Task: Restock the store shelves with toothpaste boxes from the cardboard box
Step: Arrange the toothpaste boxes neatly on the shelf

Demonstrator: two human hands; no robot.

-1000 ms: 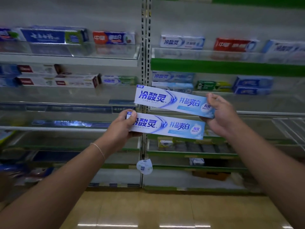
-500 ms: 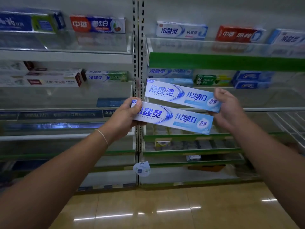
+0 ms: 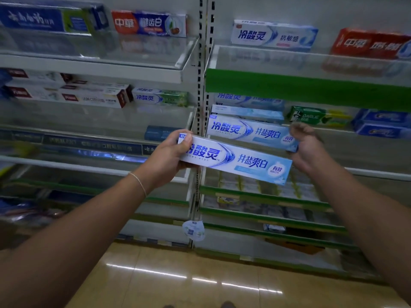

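Blue-white toothpaste boxes [image 3: 235,162] (two, level): one in each outstretched, gripping hand.

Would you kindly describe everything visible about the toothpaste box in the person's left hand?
The lower toothpaste box is a long, slim carton, seemingly glossy card, white fading to pale blue, with dark blue Chinese lettering, a swoosh and a round badge. It looks closed and undamaged. It lies lengthwise, tilted down to the right, in front of the shelves. The left hand grips its left end, thumb on the front; nothing holds its right end.
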